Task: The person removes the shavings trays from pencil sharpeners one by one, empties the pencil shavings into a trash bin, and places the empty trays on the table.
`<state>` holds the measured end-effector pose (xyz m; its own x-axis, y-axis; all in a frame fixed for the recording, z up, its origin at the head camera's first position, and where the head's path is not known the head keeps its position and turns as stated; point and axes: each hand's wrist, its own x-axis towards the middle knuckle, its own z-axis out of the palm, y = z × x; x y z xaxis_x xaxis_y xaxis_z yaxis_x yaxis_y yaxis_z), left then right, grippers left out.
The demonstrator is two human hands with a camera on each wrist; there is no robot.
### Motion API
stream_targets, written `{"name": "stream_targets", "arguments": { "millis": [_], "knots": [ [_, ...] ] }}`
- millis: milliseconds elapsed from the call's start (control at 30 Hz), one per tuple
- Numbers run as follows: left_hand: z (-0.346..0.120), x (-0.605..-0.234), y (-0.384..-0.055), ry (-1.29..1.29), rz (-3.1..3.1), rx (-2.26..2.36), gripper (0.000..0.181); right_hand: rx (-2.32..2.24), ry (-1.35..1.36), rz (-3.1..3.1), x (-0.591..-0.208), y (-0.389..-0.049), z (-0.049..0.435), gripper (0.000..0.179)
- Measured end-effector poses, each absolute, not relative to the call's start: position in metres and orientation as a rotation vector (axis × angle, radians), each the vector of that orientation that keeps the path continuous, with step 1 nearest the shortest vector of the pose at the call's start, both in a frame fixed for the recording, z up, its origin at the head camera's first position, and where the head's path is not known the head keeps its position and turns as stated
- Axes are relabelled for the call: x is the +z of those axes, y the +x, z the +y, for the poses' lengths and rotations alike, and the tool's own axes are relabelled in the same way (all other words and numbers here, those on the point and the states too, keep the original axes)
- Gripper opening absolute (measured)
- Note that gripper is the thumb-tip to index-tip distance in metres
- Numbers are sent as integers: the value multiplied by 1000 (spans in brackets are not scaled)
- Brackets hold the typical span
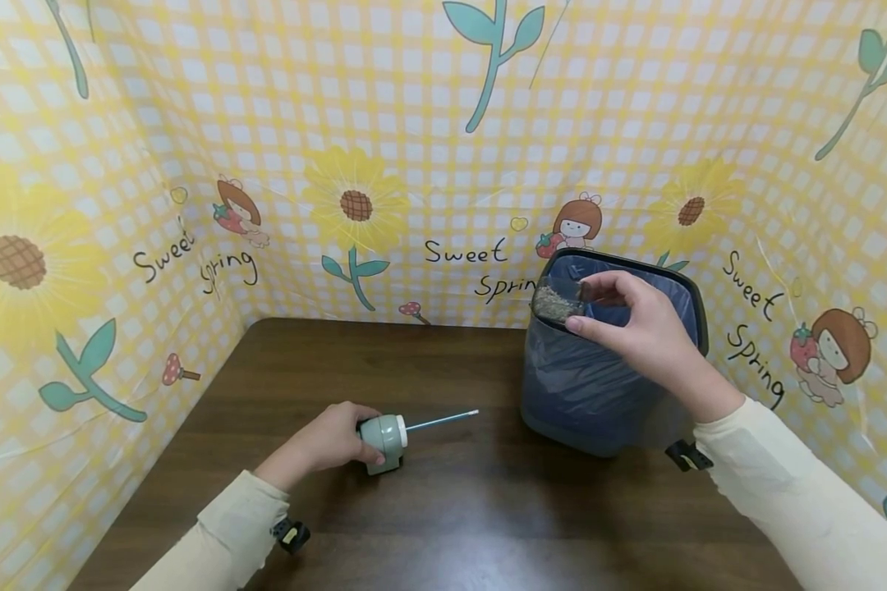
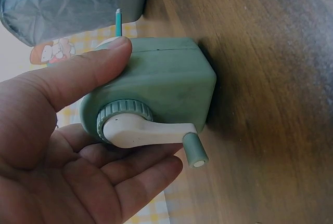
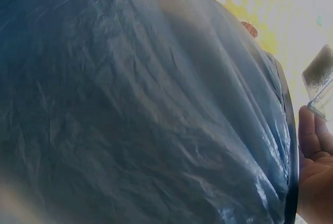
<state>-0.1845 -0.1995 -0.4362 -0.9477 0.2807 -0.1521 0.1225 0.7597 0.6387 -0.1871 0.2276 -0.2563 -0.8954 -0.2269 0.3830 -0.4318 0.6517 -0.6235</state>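
From the head we look forward and down across the dark brown wooden table (image 1: 443, 517), from the left wrist close onto the boxy grey-green plastic pencil sharpener (image 2: 166, 83), and from the right wrist closer still onto the black-rimmed, blue-plastic-lined bin (image 3: 130, 120) at far right, which all three views share.

We see a dark brown wooden table (image 1: 458, 509) with a visible grain and a glossy top that catches a pale patch of light towards the front. Its back-left corner is rounded, and its left edge slants out towards us. A bin (image 1: 569, 398), wrapped in a bluish liner, stands upright near the back edge, well to the right of that corner. Nearer the left edge than the bin is, we find a green crank sharpener (image 1: 383, 439), its base apparently resting on the wood.
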Motion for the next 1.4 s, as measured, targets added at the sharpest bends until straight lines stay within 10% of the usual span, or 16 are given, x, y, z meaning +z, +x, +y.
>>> {"name": "stream_targets", "arguments": {
  "millis": [1400],
  "knots": [
    [-199,-436,-183,320,2721,965,66,958,468,-2606,-244,-192,254,55]
  ]
}}
